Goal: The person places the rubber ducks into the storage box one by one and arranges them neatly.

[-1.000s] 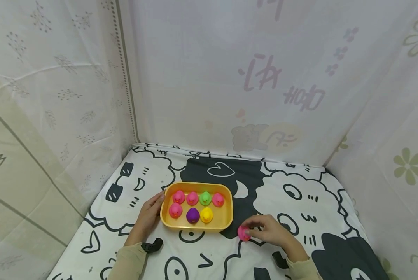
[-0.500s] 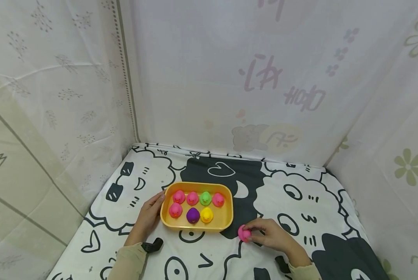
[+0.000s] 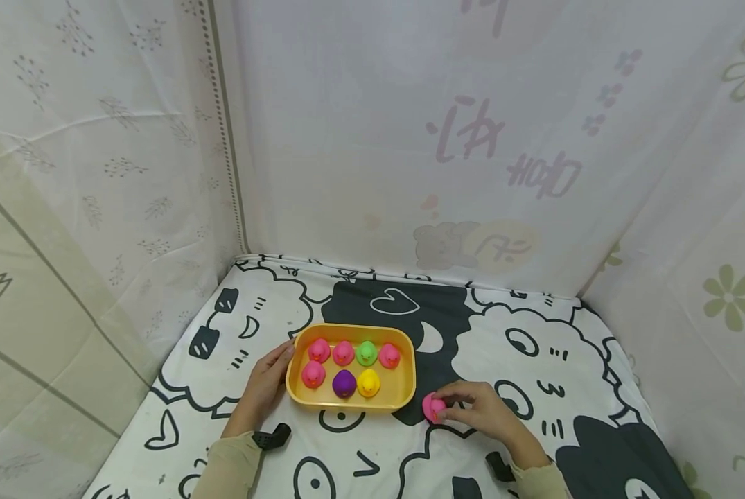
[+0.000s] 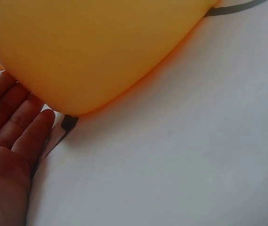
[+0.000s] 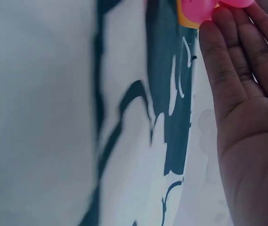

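A yellow tray [image 3: 350, 403] sits in the middle of the patterned cloth, holding several small rubber ducks. My left hand [image 3: 263, 388] holds the tray's left end; in the left wrist view its fingers [image 4: 35, 136] lie along the outer wall, low against the tray. To the right of the tray's near corner, my right hand [image 3: 478, 409] pinches a pink rubber duck [image 3: 432, 407] between thumb and fingers, close over the cloth. In the right wrist view pink shows past the fingertips [image 5: 208, 29], overlapping a bit of the tray.
Inside the tray are pink ducks [image 3: 312, 374], a green duck [image 3: 366, 353], a purple duck [image 3: 344, 383] and a yellow duck [image 3: 369, 382]. Black-and-white cloth [image 3: 534, 346] covers the surface. Pale printed curtains [image 3: 372, 138] rise behind it and on both sides.
My right hand shifts slightly right and back left with the pink duck, and is a little farther from me than half a second ago. The left hand and tray stay put.
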`<state>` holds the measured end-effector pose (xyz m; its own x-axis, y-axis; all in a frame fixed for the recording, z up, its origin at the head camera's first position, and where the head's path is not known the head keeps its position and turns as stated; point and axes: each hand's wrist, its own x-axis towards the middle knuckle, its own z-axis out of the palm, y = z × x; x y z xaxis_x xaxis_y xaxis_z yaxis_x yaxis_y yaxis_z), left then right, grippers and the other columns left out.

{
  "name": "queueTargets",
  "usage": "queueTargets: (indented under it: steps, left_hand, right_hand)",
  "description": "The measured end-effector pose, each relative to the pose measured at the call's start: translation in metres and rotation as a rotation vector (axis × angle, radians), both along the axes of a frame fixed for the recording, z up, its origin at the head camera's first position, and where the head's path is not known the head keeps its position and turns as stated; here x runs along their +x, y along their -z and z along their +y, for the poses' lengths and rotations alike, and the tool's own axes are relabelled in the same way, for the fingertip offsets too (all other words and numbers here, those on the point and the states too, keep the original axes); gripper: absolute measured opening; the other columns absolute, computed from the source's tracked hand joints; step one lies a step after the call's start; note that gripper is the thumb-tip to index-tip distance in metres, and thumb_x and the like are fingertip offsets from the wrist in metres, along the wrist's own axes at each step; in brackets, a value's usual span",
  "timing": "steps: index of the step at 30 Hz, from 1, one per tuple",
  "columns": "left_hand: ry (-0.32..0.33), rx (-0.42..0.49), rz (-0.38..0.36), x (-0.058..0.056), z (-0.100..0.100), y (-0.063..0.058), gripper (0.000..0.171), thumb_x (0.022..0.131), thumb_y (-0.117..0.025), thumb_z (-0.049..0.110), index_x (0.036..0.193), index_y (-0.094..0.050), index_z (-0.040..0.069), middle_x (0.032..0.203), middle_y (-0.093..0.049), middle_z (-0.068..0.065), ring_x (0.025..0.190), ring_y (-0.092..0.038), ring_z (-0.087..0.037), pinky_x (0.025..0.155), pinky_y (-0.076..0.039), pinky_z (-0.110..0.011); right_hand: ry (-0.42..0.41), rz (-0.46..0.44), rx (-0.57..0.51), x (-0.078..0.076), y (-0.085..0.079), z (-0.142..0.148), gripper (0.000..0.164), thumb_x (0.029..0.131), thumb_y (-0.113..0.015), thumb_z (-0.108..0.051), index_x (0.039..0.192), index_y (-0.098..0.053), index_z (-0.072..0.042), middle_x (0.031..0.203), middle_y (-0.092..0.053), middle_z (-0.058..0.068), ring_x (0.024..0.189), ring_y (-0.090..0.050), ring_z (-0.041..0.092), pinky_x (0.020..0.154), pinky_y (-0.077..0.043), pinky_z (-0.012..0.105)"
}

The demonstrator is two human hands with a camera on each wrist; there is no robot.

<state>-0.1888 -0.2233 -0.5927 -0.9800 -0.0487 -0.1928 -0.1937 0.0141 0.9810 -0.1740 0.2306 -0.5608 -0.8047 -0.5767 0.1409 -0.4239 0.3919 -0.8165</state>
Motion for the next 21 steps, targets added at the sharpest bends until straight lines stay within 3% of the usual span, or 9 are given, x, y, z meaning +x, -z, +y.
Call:
queueTargets:
  steps: [4,8,12,15,21]
  left_hand:
    - [0.000,-0.003,-0.003,0.000,-0.001,0.000,0.068,0.096,-0.056,0.061,0.148,-0.053,0.017,0.154,-0.046,-0.006,0.141,-0.044,-0.026,0.107,-0.042,-0.032]
    - [-0.002,-0.003,-0.008,0.001,-0.002,0.000,0.068,0.095,-0.056,0.061,0.148,-0.053,0.017,0.154,-0.047,-0.006,0.141,-0.044,-0.025,0.108,-0.042,-0.033]
    - [-0.008,-0.009,-0.011,0.001,-0.001,0.000,0.069,0.094,-0.057,0.063,0.148,-0.053,0.018,0.153,-0.047,-0.005,0.140,-0.045,-0.026,0.107,-0.043,-0.034]
    - [-0.008,-0.008,-0.009,0.001,-0.001,-0.002,0.070,0.094,-0.057,0.063,0.148,-0.053,0.018,0.153,-0.047,-0.005,0.140,-0.044,-0.025,0.107,-0.043,-0.034]
    - [0.008,-0.005,0.001,0.001,-0.001,-0.002,0.068,0.095,-0.056,0.061,0.148,-0.053,0.018,0.154,-0.047,-0.004,0.141,-0.043,-0.025,0.108,-0.042,-0.033]
  right_hand:
    - [0.009,-0.033,-0.055,-0.009,-0.009,-0.007,0.027,0.088,-0.080,-0.024,0.114,-0.075,-0.018,0.107,-0.074,-0.002,0.094,-0.071,0.016,0.085,-0.060,0.046]
    - [0.001,-0.048,-0.076,-0.021,-0.019,-0.016,0.025,0.088,-0.080,-0.017,0.112,-0.075,-0.015,0.107,-0.074,0.000,0.095,-0.070,0.016,0.085,-0.061,0.039]
    - [-0.028,-0.040,-0.064,-0.031,-0.029,-0.023,0.024,0.087,-0.079,-0.008,0.111,-0.075,-0.009,0.107,-0.074,0.005,0.096,-0.070,0.017,0.086,-0.060,0.033]
    - [-0.075,-0.033,-0.069,-0.030,-0.044,-0.026,0.022,0.088,-0.077,-0.004,0.110,-0.074,-0.004,0.106,-0.074,0.009,0.097,-0.070,0.018,0.086,-0.060,0.035]
    - [-0.083,0.003,-0.100,-0.039,-0.042,-0.026,0.021,0.090,-0.078,-0.015,0.110,-0.075,-0.016,0.105,-0.074,0.001,0.094,-0.069,0.018,0.084,-0.061,0.034]
